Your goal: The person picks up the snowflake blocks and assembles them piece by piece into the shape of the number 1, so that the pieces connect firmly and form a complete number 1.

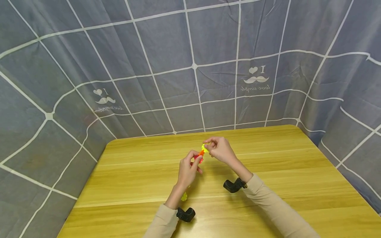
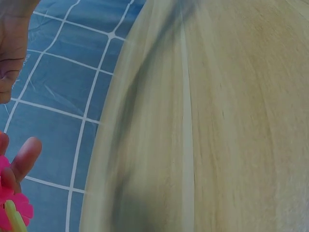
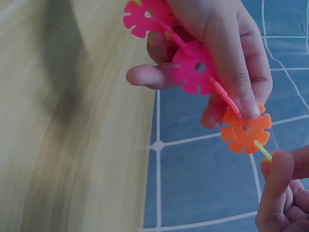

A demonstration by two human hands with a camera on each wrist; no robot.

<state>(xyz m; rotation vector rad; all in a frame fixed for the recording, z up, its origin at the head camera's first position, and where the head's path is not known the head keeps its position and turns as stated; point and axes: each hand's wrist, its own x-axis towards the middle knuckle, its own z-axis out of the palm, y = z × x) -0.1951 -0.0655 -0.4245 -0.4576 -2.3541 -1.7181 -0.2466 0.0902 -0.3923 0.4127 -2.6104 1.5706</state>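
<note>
A chain of notched plastic discs hangs from my left hand, whose thumb and fingers pinch the orange disc at its upper end. Pink discs follow below, slotted together and running past the left fingers. My right hand pinches a yellow disc between thumb and fingertips. Seen edge-on in the right wrist view, that yellow disc meets the orange one's rim. In the left wrist view, a yellow piece crosses the pink disc by the left fingers.
Both hands are above a wood-grain table. Another yellow disc shows beside the left wrist. Black wrist cameras are strapped at both cuffs. A grey curtain with white lines surrounds the table's back and sides.
</note>
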